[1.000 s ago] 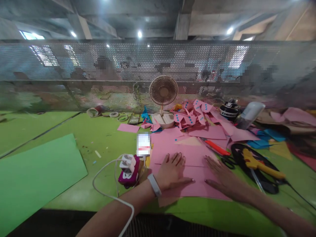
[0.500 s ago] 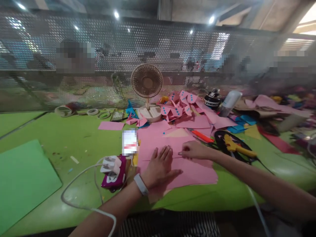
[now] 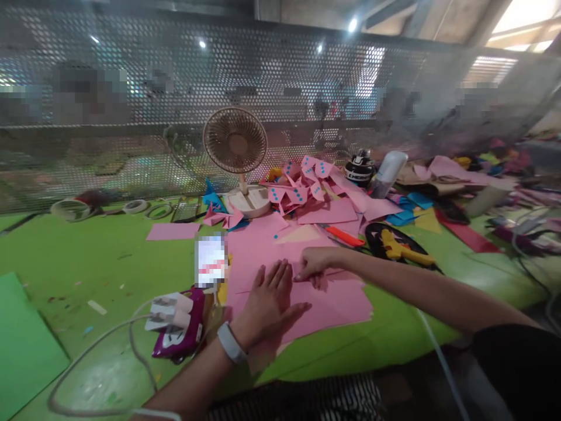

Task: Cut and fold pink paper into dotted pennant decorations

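My left hand (image 3: 268,303) lies flat on pink paper (image 3: 339,305), fingers stretched forward and thumb pointing right. Just right of its fingertips, my right hand (image 3: 316,263) is curled, its index finger pressing down on the paper along a straight edge or crease. Whatever its closed fingers may hold is hidden. A long pale pink strip or folded sheet (image 3: 246,270) runs under both hands, on top of larger pink sheets. Behind the hands are a beige paper piece (image 3: 302,234) and an orange cutter knife (image 3: 346,236).
A fan (image 3: 236,143) and a heap of pink paper shapes with blue dots (image 3: 298,193) stand at the back. A yellow glue gun (image 3: 405,248) rests on a black dish at right. At left are a lit phone (image 3: 211,260), a purple power strip (image 3: 188,327) with cables and green sheets (image 3: 26,345).
My right hand has moved left toward my left fingertips, its index finger now pressed down. The left hand stays flat on the paper. The whole view has shifted a little to the right.
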### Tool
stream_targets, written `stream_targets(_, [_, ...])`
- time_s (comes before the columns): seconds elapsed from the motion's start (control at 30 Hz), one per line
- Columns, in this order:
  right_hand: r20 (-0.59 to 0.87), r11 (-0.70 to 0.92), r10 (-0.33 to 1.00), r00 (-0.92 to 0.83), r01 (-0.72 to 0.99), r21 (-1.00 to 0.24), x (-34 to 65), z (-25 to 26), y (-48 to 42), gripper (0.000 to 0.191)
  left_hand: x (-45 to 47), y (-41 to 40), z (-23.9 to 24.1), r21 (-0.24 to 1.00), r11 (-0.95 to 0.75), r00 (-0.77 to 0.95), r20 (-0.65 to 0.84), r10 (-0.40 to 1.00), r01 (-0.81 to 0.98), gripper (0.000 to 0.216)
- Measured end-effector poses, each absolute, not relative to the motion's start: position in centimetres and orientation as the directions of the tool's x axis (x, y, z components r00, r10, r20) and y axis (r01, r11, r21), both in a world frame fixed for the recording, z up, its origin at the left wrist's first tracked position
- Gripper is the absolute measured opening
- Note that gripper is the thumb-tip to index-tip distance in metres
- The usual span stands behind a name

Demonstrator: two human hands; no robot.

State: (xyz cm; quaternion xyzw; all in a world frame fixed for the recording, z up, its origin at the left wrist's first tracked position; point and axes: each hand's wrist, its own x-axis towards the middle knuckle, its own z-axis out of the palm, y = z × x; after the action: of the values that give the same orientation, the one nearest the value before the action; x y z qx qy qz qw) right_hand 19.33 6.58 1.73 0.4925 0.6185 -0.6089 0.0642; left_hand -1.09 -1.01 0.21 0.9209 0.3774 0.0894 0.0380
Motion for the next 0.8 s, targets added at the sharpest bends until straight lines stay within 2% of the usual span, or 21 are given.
stream_targets(0.33, [-0.735,-0.266,0.601,-0.315,0.788,-0.556,26.3,2.5,5.2,0.046,-1.0,-0.7,0.1,0.088,-0.721,0.707,0.147,0.692,0.687,0.080])
stream_targets(0.57, [-0.711,-0.254,0.687,-0.150,0.867,-0.428,31.0,4.3,3.8,0.037,-0.8,-1.0,0.7,0.079,-0.712,0.701,0.126,0.701,0.698,0.082])
stream_targets(0.67, [-0.651,-0.226,0.747,-0.134,0.870,-0.439,30.8,5.0,3.5,0.034,-0.9,-1.2,0.8,0.099,-0.709,0.698,0.128,0.705,0.698,0.082])
stream_targets(0.8, [-0.537,-0.136,0.811,-0.234,0.816,-0.561,27.2,4.8,3.5,0.033,-1.1,-1.4,0.9,0.131,-0.706,0.695,0.122,0.708,0.696,0.081])
